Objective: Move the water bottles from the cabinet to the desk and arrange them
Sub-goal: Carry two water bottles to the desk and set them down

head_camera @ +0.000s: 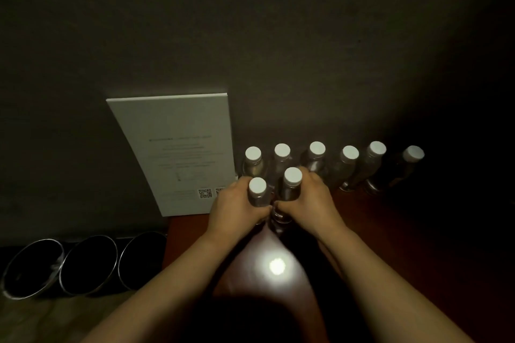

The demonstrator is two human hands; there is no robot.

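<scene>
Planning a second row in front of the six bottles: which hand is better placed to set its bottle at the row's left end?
Left. The left hand holds its bottle in front of the leftmost back bottle.

Head view, steeply down, near desk [390,245].

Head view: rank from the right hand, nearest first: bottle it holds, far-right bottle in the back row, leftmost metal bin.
1. bottle in the right hand: gripped by the right hand, centre of the desk.
2. far-right back-row bottle: off to the right, by the wall.
3. leftmost metal bin: far left, on the floor below the desk.
</scene>
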